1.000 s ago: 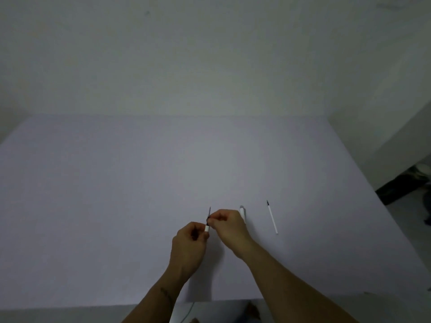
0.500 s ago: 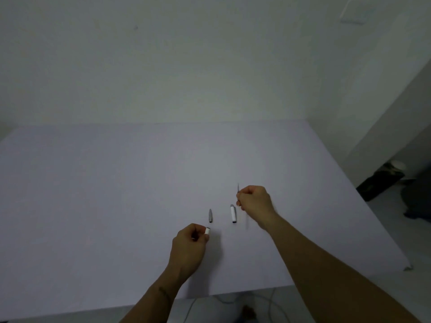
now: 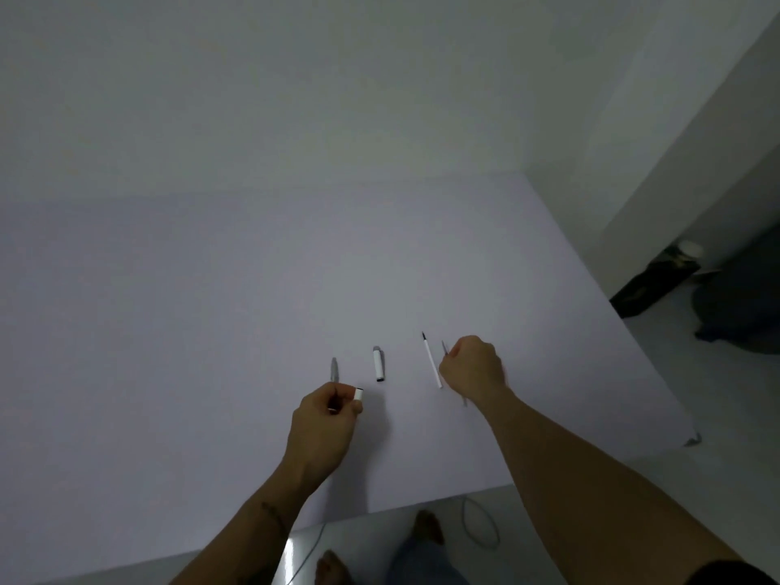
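A pen lies in parts on the white table [image 3: 211,331]. My left hand [image 3: 325,428] grips the pen barrel, of which only the white end [image 3: 358,393] shows past the fingers. A small grey tip piece [image 3: 334,368] lies just beyond that hand. A white cap [image 3: 378,364] with a dark end lies to its right. Further right lies a thin white refill [image 3: 431,360] with a dark tip. My right hand [image 3: 472,367] is curled round a thin grey rod [image 3: 444,347], directly right of the refill and low over the table.
The table's right edge [image 3: 633,361] and near edge [image 3: 422,506] drop to a pale floor. A cable [image 3: 477,521] and a person's feet [image 3: 426,527] are below the near edge. Dark bags [image 3: 658,280] stand on the floor at the right. A plain wall rises behind.
My hands came apart after pulling the thin rod from the barrel. My right hand carried the rod rightward, past the cap to beside the white refill. My left hand stayed put.
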A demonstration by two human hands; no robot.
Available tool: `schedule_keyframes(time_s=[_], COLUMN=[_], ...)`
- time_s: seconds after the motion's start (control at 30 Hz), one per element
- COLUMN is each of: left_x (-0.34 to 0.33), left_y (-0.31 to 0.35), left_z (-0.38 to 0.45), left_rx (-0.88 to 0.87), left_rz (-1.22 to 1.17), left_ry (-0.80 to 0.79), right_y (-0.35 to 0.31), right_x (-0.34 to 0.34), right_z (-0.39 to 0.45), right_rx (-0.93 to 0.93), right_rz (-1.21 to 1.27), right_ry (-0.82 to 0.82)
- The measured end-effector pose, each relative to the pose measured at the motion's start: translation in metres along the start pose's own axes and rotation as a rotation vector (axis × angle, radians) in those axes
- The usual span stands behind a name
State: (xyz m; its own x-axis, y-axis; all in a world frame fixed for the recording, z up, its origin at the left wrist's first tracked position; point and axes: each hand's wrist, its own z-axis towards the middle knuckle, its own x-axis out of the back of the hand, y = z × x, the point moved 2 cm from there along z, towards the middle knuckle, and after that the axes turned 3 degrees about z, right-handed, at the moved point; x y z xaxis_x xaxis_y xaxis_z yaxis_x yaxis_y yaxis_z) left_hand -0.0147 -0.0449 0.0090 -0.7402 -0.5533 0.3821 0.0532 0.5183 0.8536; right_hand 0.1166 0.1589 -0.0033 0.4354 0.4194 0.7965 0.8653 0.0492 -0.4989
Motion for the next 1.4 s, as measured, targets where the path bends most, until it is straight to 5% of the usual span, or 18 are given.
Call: schedule_keyframes(time_s=[0.57, 0.97, 1.4], left_x=[-0.044, -0.043, -0.031], left_y=[0.026, 0.024, 0.046], left_z=[0.022, 0.024, 0.017], left_rx=[0.045, 0.042, -0.017], left_rz=[0.029, 0.05, 0.06], left_ry=[0.051, 0.082, 0.066], right_y=[0.009, -0.003, -0.08], right_x=[-0.003, -0.029, 0.027], right_z=[0.035, 0.016, -0.017], right_rx=[0.154, 0.226, 0.138], right_rz=[-0.138, -0.312, 0.526], right_ry=[0.024, -0.135, -0.299])
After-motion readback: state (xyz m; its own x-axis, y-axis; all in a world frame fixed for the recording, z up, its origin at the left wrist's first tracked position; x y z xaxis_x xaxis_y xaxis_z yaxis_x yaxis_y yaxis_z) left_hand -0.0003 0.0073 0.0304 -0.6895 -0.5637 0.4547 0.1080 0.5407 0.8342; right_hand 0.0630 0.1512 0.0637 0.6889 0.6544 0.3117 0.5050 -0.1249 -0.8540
